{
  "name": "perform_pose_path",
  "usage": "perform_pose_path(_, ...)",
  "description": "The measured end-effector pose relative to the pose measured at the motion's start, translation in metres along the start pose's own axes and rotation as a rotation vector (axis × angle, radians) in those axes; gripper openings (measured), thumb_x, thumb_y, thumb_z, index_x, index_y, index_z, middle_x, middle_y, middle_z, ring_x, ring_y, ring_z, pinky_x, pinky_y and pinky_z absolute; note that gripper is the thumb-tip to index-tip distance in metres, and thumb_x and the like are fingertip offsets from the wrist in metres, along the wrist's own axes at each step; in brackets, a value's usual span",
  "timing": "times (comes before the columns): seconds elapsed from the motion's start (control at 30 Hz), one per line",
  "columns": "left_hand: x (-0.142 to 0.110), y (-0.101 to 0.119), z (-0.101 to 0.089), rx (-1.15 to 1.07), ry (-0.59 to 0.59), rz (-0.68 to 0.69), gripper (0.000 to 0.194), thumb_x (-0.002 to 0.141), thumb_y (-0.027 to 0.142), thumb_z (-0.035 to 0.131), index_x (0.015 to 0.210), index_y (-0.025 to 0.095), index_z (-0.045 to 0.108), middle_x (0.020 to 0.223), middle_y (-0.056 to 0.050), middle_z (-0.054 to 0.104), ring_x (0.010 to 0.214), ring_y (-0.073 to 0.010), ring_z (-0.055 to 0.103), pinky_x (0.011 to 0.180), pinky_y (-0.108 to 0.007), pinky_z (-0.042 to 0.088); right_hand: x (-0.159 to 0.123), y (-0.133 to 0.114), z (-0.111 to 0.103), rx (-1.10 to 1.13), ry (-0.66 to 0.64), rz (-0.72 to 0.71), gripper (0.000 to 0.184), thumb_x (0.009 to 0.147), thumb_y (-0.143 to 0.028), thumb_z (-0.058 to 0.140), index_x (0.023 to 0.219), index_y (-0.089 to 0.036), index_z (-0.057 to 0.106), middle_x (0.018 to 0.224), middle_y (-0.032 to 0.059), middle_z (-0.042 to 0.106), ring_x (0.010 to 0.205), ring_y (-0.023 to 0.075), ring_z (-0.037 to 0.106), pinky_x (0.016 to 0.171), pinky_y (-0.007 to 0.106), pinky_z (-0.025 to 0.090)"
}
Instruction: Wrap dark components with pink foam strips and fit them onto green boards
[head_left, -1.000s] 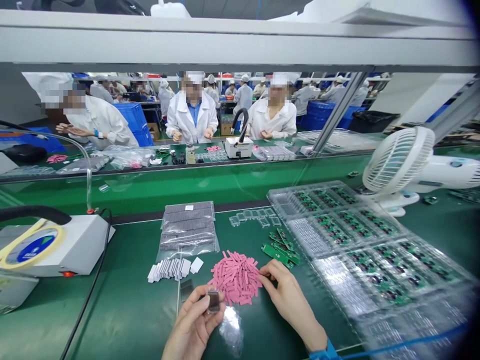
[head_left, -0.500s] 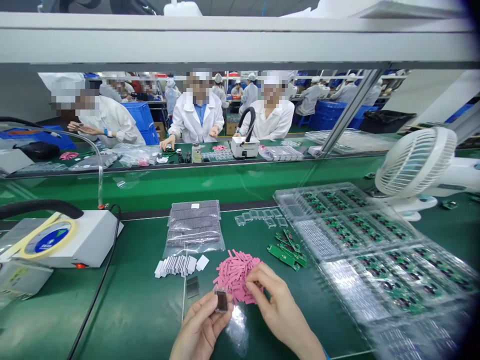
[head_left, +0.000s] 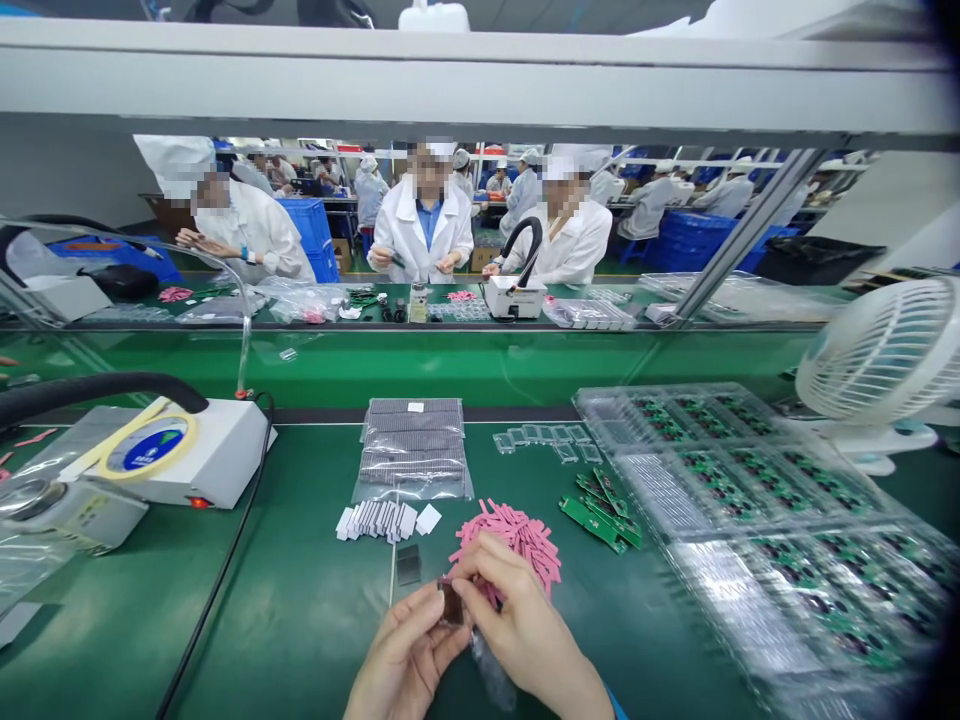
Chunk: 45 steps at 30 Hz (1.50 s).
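My left hand [head_left: 409,640] holds a small dark rectangular screen piece [head_left: 452,606] with a clear rim, thumb on one side and fingers beneath. Over its upper right edge, the thumb and fingertips of my right hand [head_left: 510,610] are pinched together. A sliver of pink shows at that edge, apparently a pink strip [head_left: 447,579] mostly covered by the fingers. Just behind my right hand lies a heap of pink strips [head_left: 525,540]. To the left of the heap are a dark flat square [head_left: 409,565] and a row of white pieces [head_left: 382,520].
Behind lies a bag of dark strips [head_left: 412,450], with clear plastic frames [head_left: 544,437] and loose green circuit boards [head_left: 604,510] to its right. Clear trays [head_left: 675,540] and a fan [head_left: 885,350] stand at right. At left are a white machine [head_left: 217,460] and black cable [head_left: 217,580]. Co-workers sit opposite.
My right hand has moved left from the pink heap to the dark piece in my left hand. The whole view has shifted slightly, so the bench appears farther right.
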<state>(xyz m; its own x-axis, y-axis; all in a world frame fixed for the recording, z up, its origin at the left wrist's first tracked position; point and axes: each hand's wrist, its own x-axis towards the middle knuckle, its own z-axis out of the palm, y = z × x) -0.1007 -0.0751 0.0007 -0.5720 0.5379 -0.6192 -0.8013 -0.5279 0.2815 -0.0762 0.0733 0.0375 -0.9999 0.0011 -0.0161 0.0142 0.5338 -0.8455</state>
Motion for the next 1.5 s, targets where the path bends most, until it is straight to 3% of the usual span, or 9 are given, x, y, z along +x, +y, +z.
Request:
perform_pose_path(0.17, -0.005, 0.011, -0.008, -0.047, 0.07, 0.025, 0.011, 0.081, 0.003, 0.066, 0.087, 0.005, 0.075, 0.09, -0.016, 0.073, 0.078, -0.018, 0.071, 0.075, -0.028, 0.061, 0.017, -0.004, 0.009, 0.035, -0.063, 0.077, 0.016, 0.091, -0.019, 0.055, 0.077, -0.012, 0.059, 0.083, -0.0002, 0.056, 0.075, 0.004, 0.052, 0.067, 0.014, 0.04)
perform_pose_path(0.37, -0.014, 0.027, -0.015, -0.113, 0.154, 0.074, 0.019, 0.088, 0.005, 0.056, 0.096, -0.003, 0.071, 0.106, -0.025, 0.07, 0.09, -0.0214, 0.072, 0.079, -0.026, 0.061, 0.048, 0.012, 0.029, -0.42, 0.085, -0.054, 0.014, 0.094, -0.018, 0.05, 0.093, -0.014, 0.063, 0.096, 0.0042, 0.058, 0.09, 0.0119, 0.053, 0.08, 0.023, 0.041)
perform_pose_path(0.5, -0.02, 0.034, -0.014, -0.17, 0.202, 0.079, 0.017, 0.088, 0.004, 0.057, 0.097, -0.004, 0.069, 0.114, -0.027, 0.067, 0.093, -0.0225, 0.071, 0.078, -0.025, 0.061, 0.06, 0.024, 0.048, -0.564, 0.127, -0.086, 0.006, 0.086, -0.018, 0.06, 0.089, -0.013, 0.062, 0.097, 0.0074, 0.056, 0.095, 0.0194, 0.046, 0.085, 0.031, 0.036)
perform_pose_path(0.63, -0.02, 0.036, -0.017, -0.28, 0.19, 0.042, 0.016, 0.089, 0.006, 0.055, 0.096, -0.003, 0.066, 0.113, -0.027, 0.066, 0.087, -0.021, 0.072, 0.076, -0.026, 0.062, 0.063, 0.031, 0.057, -0.624, 0.154, -0.114, 0.008, 0.089, -0.015, 0.053, 0.091, -0.013, 0.06, 0.1, 0.0089, 0.053, 0.097, 0.0199, 0.043, 0.085, 0.032, 0.036)
perform_pose_path(0.83, -0.017, 0.035, -0.026, -0.39, 0.128, -0.059, 0.017, 0.09, 0.01, 0.057, 0.099, -0.002, 0.065, 0.107, -0.024, 0.069, 0.086, -0.0193, 0.072, 0.078, -0.028, 0.061, 0.055, 0.026, 0.039, -0.548, 0.096, -0.104, 0.009, 0.086, -0.013, 0.054, 0.095, -0.014, 0.057, 0.1, 0.0056, 0.053, 0.094, 0.0161, 0.047, 0.082, 0.028, 0.041)
perform_pose_path(0.97, -0.017, 0.03, -0.025, -0.406, 0.073, -0.108, 0.019, 0.088, 0.013, 0.06, 0.093, -0.003, 0.068, 0.108, -0.025, 0.068, 0.101, -0.0268, 0.069, 0.089, -0.034, 0.058, 0.035, 0.008, 0.016, -0.406, 0.022, -0.097, 0.014, 0.09, -0.016, 0.052, 0.104, -0.018, 0.053, 0.11, 0.0022, 0.053, 0.101, 0.0092, 0.051, 0.087, 0.02, 0.045)
perform_pose_path(1.07, -0.018, 0.025, -0.019, -0.391, -0.002, -0.139, 0.022, 0.088, 0.016, 0.059, 0.09, -0.003, 0.07, 0.105, -0.025, 0.068, 0.105, -0.0304, 0.067, 0.095, -0.039, 0.055, 0.015, -0.005, 0.005, -0.214, -0.09, -0.083, 0.008, 0.091, -0.016, 0.05, 0.099, -0.017, 0.053, 0.111, 0.0024, 0.053, 0.104, 0.0076, 0.052, 0.091, 0.019, 0.044)
perform_pose_path(1.3, -0.017, 0.013, -0.012, -0.284, -0.097, -0.126, 0.019, 0.087, 0.014, 0.061, 0.09, -0.001, 0.072, 0.095, -0.019, 0.07, 0.092, -0.0245, 0.069, 0.085, -0.033, 0.056, -0.016, -0.004, 0.007, -0.098, -0.137, -0.08, 0.008, 0.092, -0.015, 0.049, 0.095, -0.017, 0.057, 0.115, 0.0035, 0.052, 0.107, 0.0086, 0.053, 0.094, 0.02, 0.045)
perform_pose_path(1.5, -0.016, 0.001, -0.008, -0.265, -0.01, -0.113, 0.021, 0.089, 0.009, 0.055, 0.086, 0.001, 0.074, 0.092, -0.017, 0.071, 0.088, -0.021, 0.069, 0.085, -0.032, 0.057, -0.026, 0.004, 0.003, -0.058, -0.132, -0.017, 0.012, 0.095, -0.018, 0.05, 0.089, -0.017, 0.06, 0.118, 0.0017, 0.053, 0.114, 0.0097, 0.052, 0.1, 0.022, 0.043)
